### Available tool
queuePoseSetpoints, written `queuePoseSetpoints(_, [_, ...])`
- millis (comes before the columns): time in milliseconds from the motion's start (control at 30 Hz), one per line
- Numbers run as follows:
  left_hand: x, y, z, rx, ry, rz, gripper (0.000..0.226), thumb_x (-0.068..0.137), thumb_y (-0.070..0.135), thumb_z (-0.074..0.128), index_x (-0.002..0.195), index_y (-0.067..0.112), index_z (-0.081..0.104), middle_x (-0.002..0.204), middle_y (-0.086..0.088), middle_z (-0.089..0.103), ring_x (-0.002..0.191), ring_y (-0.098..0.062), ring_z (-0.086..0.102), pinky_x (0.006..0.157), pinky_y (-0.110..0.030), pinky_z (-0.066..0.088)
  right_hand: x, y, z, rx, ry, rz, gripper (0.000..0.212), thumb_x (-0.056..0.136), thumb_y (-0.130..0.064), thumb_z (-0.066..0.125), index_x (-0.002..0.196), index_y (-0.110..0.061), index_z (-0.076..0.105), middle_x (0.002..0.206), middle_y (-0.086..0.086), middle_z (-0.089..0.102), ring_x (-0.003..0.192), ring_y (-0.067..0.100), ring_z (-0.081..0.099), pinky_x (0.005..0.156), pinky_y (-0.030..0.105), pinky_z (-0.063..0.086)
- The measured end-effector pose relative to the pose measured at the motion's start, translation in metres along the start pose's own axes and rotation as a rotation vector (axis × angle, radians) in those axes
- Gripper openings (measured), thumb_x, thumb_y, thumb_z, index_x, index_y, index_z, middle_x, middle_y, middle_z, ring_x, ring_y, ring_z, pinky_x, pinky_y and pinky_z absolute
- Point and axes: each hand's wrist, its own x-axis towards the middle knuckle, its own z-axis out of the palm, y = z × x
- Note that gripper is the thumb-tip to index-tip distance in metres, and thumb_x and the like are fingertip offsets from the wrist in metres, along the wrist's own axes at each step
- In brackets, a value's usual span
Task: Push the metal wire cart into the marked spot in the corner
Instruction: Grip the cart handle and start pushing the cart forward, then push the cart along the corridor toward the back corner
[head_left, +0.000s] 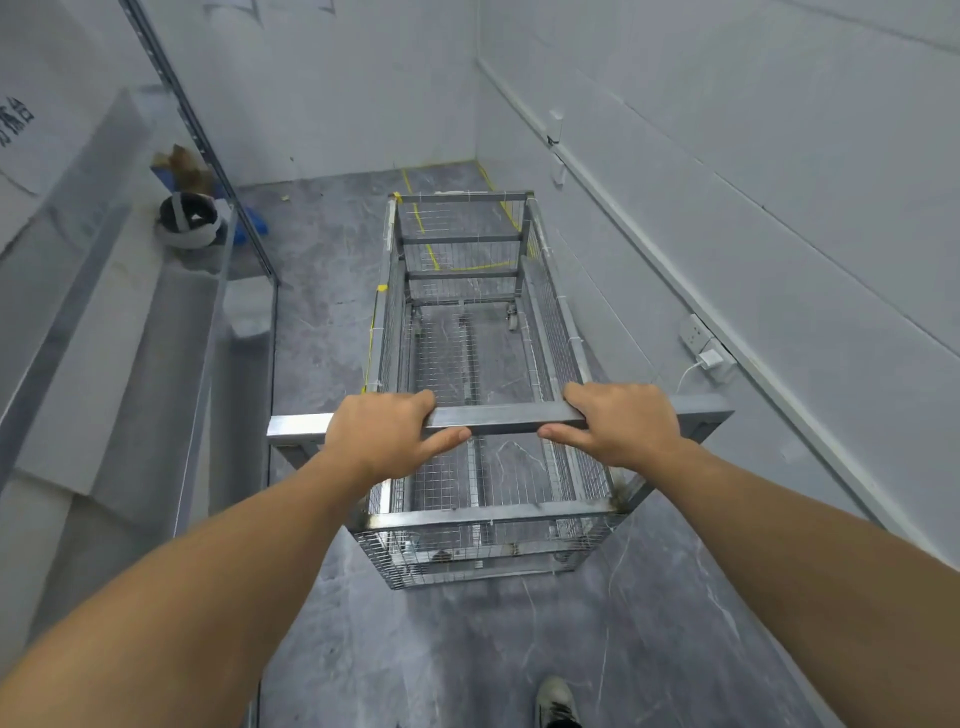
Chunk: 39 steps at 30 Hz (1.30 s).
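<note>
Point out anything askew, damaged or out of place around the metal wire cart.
Nothing is damaged or spilled. The grey metal wire cart stands level and empty, both hands on its handle bar. Only oddities: a white charger plugged in low on the right wall, and a small clutter of blue and brown scraps by the left shelf.

Metal wire cart (467, 364): steel square-tube frame, mesh sides and floor, open top, empty, upright on casters, long axis pointing 12 o'clock. Yellow floor tape outline (431, 254) marks the corner spot at 12 o'clock; cart's far end overlaps it, near end lies outside it.
</note>
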Motion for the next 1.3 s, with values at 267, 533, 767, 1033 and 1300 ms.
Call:
queuePoseSetpoints(267, [0.056,-0.014,0.010,0.031,0.014,-0.036,0.076,0.069,0.095,0.002,0.068,0.028,0.036,0.055,0.010,0.051,0.046,-0.014,0.044,0.046,-0.029,0.031,0.050,0.030,0.014,-0.008,-0.013,0.004,0.067,0.077,-0.087,0.012,0.078,-0.024,0.035,0.063,-0.007,0.046,0.051,0.019,0.043,0.045,0.029,0.025])
queuePoseSetpoints(533, [0.111,-0.033,0.016,0.034,0.019,-0.059,0.074,0.071,0.095,0.004,0.066,0.027,0.033,0.053,0.011,0.046,0.044,-0.008,0.039,0.044,-0.027,0.025,0.103,0.060,0.026,-0.026,-0.009,-0.022,0.072,0.076,-0.087,0.006,0.079,-0.023,0.038,0.065,-0.005,0.053,0.052,0.019,0.046,0.043,0.028,0.023])
queuePoseSetpoints(767, [0.148,-0.056,0.020,0.036,0.033,-0.093,0.075,0.070,0.095,0.007,0.067,0.027,0.038,0.051,0.012,0.042,0.043,-0.005,0.036,0.044,-0.026,0.023,0.150,0.072,0.038,-0.034,0.006,-0.056,0.071,0.078,-0.086,0.005,0.078,-0.022,0.037,0.062,-0.005,0.049,0.049,0.019,0.043,0.044,0.029,0.020])
queuePoseSetpoints(1033, [0.204,-0.063,0.026,0.025,0.038,-0.106,0.072,0.071,0.095,0.010,0.065,0.027,0.033,0.051,0.013,0.039,0.044,-0.011,0.036,0.046,-0.028,0.026,0.196,0.110,0.051,-0.002,0.018,-0.074,0.068,0.081,-0.084,0.011,0.081,-0.022,0.038,0.071,-0.003,0.058,0.057,0.020,0.051,0.047,0.031,0.027])
queuePoseSetpoints(1300, [0.275,-0.090,0.038,0.020,0.069,-0.070,0.067,0.075,0.092,0.010,0.065,0.028,0.030,0.055,0.011,0.043,0.044,-0.009,0.036,0.044,-0.027,0.025,0.256,0.132,0.072,0.013,0.069,0.033,0.077,0.085,-0.084,0.015,0.096,-0.021,0.057,0.088,-0.004,0.062,0.079,0.020,0.056,0.069,0.035,0.041])
